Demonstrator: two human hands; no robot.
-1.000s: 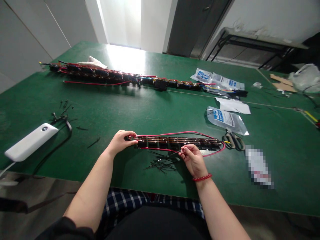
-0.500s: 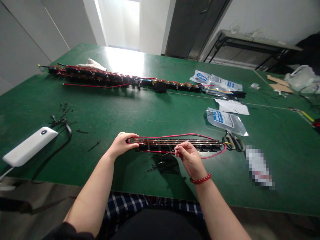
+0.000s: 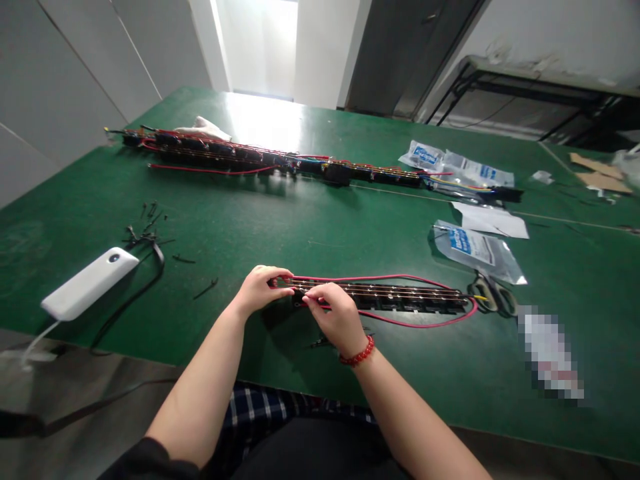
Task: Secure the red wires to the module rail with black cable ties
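Note:
A long black strip assembly point(image 3: 415, 298) with copper-coloured rods lies crosswise near the front of the table, red wires point(image 3: 380, 276) running along both sides. My left hand point(image 3: 263, 288) grips its left end between thumb and fingers. Close beside it, my right hand point(image 3: 337, 317) pinches at the same end; the thin dark cable tie in its fingertips is mostly hidden. Behind the right hand and below the strip, a pile of black cable ties point(image 3: 317, 343) shows in part. Scissors point(image 3: 493, 293) lie by the strip's right end.
A longer wired assembly point(image 3: 240, 157) stretches across the back of the table. At left are a white device point(image 3: 90, 283) with a cable and scattered black ties point(image 3: 145, 230). Plastic bags point(image 3: 477, 250) and white paper point(image 3: 490, 219) lie at right, near a blurred-out item point(image 3: 550, 353).
My right hand has moved left along the strip, from its middle to the end beside my left hand, carrying the thin tie. The whole view has shifted slightly.

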